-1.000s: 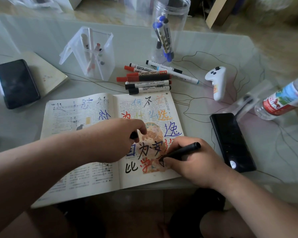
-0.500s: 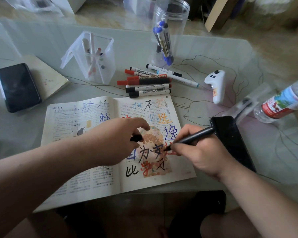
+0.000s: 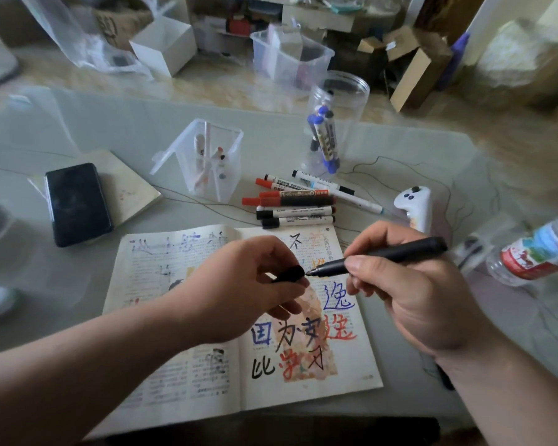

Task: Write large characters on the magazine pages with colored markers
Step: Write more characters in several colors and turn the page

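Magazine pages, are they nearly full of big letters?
The right page of the magazine already carries big black, blue and red characters. In hand: the right hand holds a black marker off the paper, its tip at the cap pinched by the left hand. Left: the left page carries only a few faint ones.

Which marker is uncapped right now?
The black marker held in the right hand, its bare tip pointing at the cap pinched in the left hand. The markers lying beyond the magazine and those in the round jar wear their caps.
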Available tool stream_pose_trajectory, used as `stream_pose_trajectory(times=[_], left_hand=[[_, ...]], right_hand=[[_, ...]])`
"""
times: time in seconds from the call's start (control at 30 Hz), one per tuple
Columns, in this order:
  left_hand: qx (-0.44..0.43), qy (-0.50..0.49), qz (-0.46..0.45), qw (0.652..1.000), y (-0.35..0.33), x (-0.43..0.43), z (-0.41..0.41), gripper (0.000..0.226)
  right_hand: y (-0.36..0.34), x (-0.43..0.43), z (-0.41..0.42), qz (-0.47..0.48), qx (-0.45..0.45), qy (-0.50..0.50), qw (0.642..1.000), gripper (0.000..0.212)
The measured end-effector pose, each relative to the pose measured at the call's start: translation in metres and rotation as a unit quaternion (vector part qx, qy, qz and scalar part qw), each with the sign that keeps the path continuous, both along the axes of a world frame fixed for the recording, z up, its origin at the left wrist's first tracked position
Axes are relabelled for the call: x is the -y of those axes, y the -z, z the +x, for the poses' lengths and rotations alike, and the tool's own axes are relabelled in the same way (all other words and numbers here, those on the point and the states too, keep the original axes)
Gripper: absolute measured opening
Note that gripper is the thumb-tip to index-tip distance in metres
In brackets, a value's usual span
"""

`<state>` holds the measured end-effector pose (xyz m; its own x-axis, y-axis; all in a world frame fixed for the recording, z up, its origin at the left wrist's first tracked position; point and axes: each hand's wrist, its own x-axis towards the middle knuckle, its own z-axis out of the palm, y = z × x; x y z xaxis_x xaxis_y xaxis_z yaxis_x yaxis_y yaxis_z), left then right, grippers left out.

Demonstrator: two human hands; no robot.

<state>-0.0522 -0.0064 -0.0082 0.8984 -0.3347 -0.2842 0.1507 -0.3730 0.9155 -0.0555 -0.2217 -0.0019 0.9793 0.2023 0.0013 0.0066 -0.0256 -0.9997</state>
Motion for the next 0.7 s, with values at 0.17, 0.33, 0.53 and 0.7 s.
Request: stream_pose_trajectory(times=[0.17, 0.33, 0.53, 0.7], left_hand=[[0.004, 0.006, 0.024, 1.000, -0.003, -0.009, -0.004, 0.011], [0.038, 0.034, 0.053, 0.997, -0.001, -0.018, -0.007, 0.012], [0.036, 0.062, -0.063, 0.995, 0.000, -0.024, -0.004, 0.019], [-0.077, 0.021, -0.234, 0.969, 0.004, -0.018, -0.004, 0.027]], right_hand=[[-0.004, -0.009, -0.001, -0.023, 0.012, -0.024, 0.999, 0.008], [-0.009, -0.013, -0.003, -0.070, 0.020, -0.052, 0.996, 0.005], [-0.018, -0.009, -0.003, -0.033, -0.006, -0.083, 0.996, 0.019], [-0.017, -0.015, -0.005, -0.022, -0.031, -0.117, 0.992, 0.023]])
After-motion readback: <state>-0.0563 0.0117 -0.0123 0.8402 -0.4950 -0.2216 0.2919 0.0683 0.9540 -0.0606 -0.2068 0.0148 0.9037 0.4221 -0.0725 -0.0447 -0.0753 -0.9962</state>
